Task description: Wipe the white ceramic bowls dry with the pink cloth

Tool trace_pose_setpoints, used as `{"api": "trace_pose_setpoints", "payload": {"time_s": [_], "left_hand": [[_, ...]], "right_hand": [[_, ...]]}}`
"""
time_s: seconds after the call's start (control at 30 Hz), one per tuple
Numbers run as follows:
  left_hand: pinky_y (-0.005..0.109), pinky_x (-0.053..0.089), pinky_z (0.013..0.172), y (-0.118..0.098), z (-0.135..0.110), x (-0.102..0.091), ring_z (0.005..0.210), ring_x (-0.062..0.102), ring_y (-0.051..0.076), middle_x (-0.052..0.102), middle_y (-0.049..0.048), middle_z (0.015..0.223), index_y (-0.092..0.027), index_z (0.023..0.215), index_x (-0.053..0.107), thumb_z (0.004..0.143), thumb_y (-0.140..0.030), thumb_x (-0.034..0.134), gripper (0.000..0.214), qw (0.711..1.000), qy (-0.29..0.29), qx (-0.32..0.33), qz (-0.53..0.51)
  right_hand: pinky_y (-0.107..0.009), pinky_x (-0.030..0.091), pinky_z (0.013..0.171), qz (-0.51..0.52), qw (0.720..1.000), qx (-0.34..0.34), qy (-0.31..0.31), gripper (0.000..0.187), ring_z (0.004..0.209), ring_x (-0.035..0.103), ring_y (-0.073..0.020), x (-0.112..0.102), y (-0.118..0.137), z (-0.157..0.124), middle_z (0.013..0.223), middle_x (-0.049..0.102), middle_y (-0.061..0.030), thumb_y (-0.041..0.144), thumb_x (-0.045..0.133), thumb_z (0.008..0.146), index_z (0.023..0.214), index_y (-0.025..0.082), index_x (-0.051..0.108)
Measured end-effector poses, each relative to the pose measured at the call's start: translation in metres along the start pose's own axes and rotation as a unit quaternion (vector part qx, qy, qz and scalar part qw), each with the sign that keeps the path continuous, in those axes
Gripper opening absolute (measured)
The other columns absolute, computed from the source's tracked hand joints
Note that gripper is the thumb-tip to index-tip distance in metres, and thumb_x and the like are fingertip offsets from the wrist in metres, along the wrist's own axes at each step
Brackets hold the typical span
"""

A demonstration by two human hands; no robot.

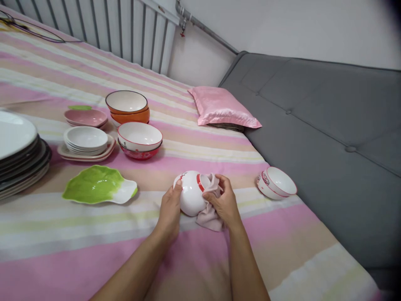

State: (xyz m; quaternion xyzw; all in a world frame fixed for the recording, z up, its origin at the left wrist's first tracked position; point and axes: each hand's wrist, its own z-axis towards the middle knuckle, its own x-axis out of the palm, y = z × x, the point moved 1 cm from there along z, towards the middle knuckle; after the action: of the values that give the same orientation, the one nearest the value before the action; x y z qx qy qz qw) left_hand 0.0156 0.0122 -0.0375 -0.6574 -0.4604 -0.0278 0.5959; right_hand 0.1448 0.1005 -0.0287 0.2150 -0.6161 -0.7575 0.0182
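Note:
A white bowl [189,200] with red markings is tipped on its side, its red-banded foot facing right. My left hand [171,209] grips it by the left side, thumb on the outer wall. My right hand [224,200] is closed on a pale pink cloth [210,216], which is pressed against the bowl's foot and hangs below it. To the right, another white bowl [283,182] with a red rim and a printed figure leans on the bed. A green and white leaf-shaped dish [97,184] lies left of my hands.
Stacked red-rimmed bowls [140,140], orange bowls [130,110], small white dishes [87,140], pink dishes [86,118] and a tall pile of plates [19,167] stand on the striped sheet [109,234]. A pink pillow [222,106] lies by the grey headboard [326,113].

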Motion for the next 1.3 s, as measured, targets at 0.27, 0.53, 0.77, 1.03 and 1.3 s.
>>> {"api": "trace_pose_setpoints", "payload": {"time_s": [0.27,0.53,0.77,1.03,1.3], "left_hand": [[0.024,0.05,0.069,-0.001,0.001,0.001,0.083,0.066,0.019,0.072,0.0073,0.098,-0.017,0.116,0.063,0.078,-0.05,0.062,0.051,1.0,-0.013,-0.007,-0.022],[0.025,0.051,0.075,-0.004,0.001,0.0,0.092,0.065,0.02,0.069,0.0086,0.111,-0.017,0.117,0.062,0.082,-0.047,0.059,0.047,0.999,-0.027,-0.014,-0.034],[0.022,0.051,0.079,-0.004,0.004,-0.001,0.103,0.062,0.017,0.066,0.0045,0.121,-0.023,0.115,0.065,0.086,-0.042,0.056,0.036,0.997,-0.043,-0.032,-0.049],[0.022,0.051,0.08,-0.003,0.004,0.0,0.099,0.064,0.017,0.069,0.0047,0.114,-0.022,0.11,0.067,0.085,-0.04,0.057,0.033,0.997,-0.047,-0.028,-0.062],[0.024,0.051,0.083,-0.003,0.005,-0.001,0.102,0.064,0.018,0.067,0.006,0.118,-0.022,0.115,0.066,0.085,-0.04,0.058,0.036,0.996,-0.049,-0.026,-0.067]], "right_hand": [[-0.032,0.048,0.076,-0.031,0.994,-0.056,-0.086,0.054,0.078,0.057,-0.0164,0.0,0.014,-0.004,0.09,0.057,-0.0004,0.043,0.083,0.057,0.095,0.022,0.051],[-0.031,0.05,0.08,0.046,0.997,-0.001,0.054,0.046,0.093,0.062,-0.0193,-0.008,0.003,0.0,0.1,0.063,-0.0038,0.036,0.081,0.062,0.096,0.023,0.053],[-0.034,0.05,0.085,0.131,0.987,0.072,0.054,0.037,0.095,0.065,-0.0208,-0.01,-0.006,0.002,0.102,0.069,-0.0055,0.034,0.077,0.068,0.093,0.023,0.053],[-0.04,0.046,0.095,0.099,0.992,0.062,0.055,0.039,0.111,0.06,-0.0252,-0.006,-0.007,0.002,0.118,0.066,-0.01,0.036,0.08,0.065,0.097,0.021,0.064],[-0.036,0.049,0.092,0.07,0.996,0.026,0.046,0.036,0.106,0.061,-0.0229,-0.009,-0.003,0.002,0.12,0.065,-0.007,0.034,0.075,0.07,0.105,0.023,0.071]]}}
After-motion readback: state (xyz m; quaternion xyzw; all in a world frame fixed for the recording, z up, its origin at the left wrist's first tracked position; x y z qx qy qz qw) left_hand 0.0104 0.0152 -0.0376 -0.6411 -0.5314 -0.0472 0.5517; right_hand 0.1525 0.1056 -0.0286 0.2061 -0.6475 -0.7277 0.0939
